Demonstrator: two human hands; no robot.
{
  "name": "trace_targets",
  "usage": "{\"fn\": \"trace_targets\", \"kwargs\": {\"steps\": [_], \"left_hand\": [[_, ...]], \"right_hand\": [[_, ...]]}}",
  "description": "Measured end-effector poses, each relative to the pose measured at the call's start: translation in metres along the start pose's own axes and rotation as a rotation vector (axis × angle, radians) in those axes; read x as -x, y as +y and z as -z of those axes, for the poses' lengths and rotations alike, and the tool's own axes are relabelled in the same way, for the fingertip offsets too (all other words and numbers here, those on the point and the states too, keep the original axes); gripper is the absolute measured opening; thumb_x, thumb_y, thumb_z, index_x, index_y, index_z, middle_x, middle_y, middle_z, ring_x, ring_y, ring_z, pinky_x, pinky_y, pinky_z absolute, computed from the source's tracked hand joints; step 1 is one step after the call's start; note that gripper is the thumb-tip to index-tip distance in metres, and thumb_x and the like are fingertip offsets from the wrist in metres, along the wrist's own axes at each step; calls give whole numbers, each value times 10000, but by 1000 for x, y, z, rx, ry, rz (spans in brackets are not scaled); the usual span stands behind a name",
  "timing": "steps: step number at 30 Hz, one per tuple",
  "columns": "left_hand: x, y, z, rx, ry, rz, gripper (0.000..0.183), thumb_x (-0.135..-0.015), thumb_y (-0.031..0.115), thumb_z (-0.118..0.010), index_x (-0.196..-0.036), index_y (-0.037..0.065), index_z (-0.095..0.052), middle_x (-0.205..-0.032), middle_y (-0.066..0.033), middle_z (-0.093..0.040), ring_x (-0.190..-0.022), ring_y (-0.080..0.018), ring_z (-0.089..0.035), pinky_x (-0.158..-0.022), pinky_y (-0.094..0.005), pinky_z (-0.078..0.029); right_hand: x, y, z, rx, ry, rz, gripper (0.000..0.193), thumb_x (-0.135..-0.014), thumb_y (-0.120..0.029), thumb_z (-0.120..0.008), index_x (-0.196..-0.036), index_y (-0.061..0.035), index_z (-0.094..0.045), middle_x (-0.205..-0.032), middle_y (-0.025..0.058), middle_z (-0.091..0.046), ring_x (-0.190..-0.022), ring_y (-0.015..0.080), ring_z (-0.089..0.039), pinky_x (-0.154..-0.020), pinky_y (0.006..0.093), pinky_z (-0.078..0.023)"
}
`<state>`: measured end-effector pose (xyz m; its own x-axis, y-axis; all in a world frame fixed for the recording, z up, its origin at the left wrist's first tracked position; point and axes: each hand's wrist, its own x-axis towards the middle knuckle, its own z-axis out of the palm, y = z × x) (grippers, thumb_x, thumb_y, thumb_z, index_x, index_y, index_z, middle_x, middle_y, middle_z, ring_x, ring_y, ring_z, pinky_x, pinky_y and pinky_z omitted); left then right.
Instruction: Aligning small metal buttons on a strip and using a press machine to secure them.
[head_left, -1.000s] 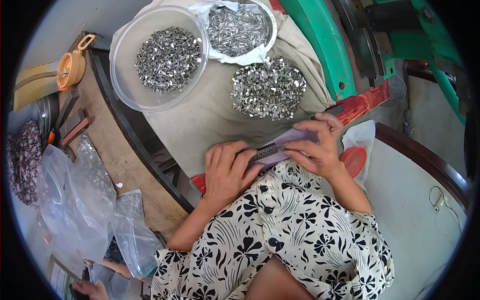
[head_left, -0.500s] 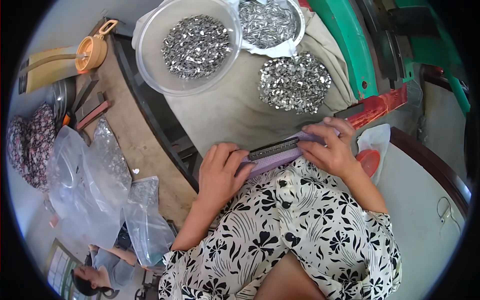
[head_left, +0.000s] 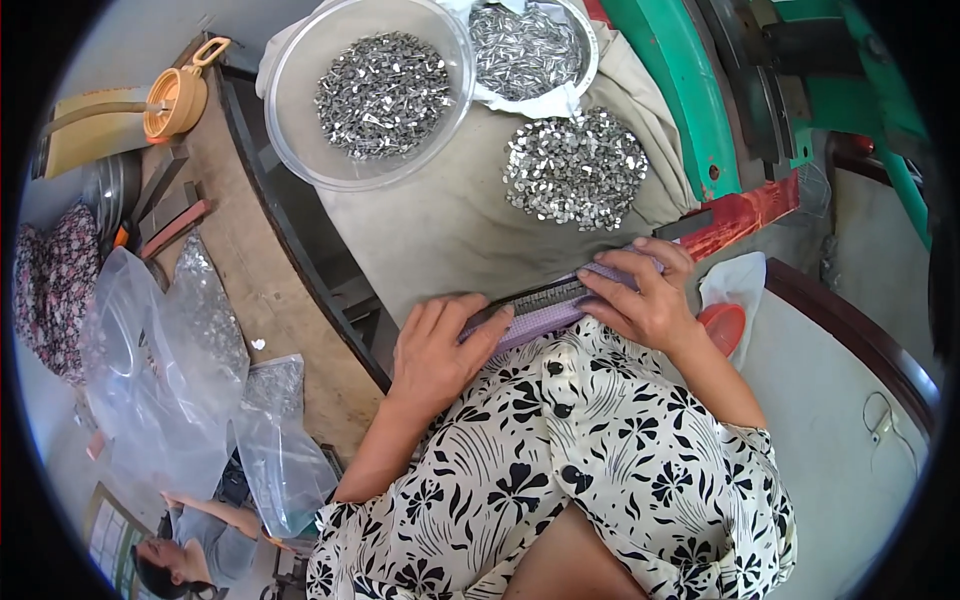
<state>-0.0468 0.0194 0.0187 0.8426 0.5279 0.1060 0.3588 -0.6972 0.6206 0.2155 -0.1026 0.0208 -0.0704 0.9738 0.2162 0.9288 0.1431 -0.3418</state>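
Grip at both ends

Mid-frame, my left hand (head_left: 435, 352) pinched one end of the long, dark, metal-looking bar (head_left: 548, 297) over purple waffled cloth (head_left: 543, 322), my right hand (head_left: 652, 303) the other; it seemed stiff, best held there.

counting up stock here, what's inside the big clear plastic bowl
A heap of small metal pieces lies in the clear bowl, some bright, some dark. The pieces underneath, and the bowl's floor below them, are covered.
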Motion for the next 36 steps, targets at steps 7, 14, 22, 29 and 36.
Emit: {"fn": "trace_targets", "kwargs": {"steps": [7, 14, 22, 29, 36], "left_hand": [[0, 1, -3, 37, 66, -6, 371, -726, 140, -793, -1087, 112, -711, -1044, -68, -601, -885, -251, -603, -721, -364, -479], [2, 2, -4, 58, 109, 90, 347, -668, 91, -824, -990, 41, -702, -957, -97, -606, -826, -287, -594, -681, -369, -495], [3, 1, -4, 25, 25, 74, 333, -715, 121, -787, -1031, 68, -694, -1020, -62, -598, -860, -255, -593, -726, -369, -467], [-16, 3, -10, 94, 164, 83, 339, -698, 107, -795, -1020, 71, -693, -1028, -61, -605, -900, -252, -587, -745, -366, -445], [-24, 0, -17, 213, 153, 253, 339, -694, 91, -803, -1016, 82, -697, -1017, -67, -602, -953, -271, -565, -829, -383, -413]], "right_hand": [[2, 3, -3, -31, 11, 14, 415, -665, -333, -835, -1052, -208, -752, -1121, -6, -652, -1120, 283, -465, -981, 396, -345], [1, 7, -6, -40, 34, 37, 389, -625, -319, -842, -998, -235, -770, -1101, -22, -651, -1116, 274, -451, -975, 395, -347], [8, 10, -11, 13, 170, 113, 362, -584, -327, -858, -936, -284, -786, -1074, -37, -645, -1125, 257, -406, -956, 384, -346], [2, 16, -5, 68, 229, -11, 336, -605, -331, -861, -930, -291, -788, -1067, -27, -646, -1106, 249, -449, -970, 377, -334], [-7, 25, -9, -24, 148, -71, 320, -653, -308, -841, -960, -242, -778, -1081, 20, -654, -1089, 238, -501, -1004, 422, -309]]}}
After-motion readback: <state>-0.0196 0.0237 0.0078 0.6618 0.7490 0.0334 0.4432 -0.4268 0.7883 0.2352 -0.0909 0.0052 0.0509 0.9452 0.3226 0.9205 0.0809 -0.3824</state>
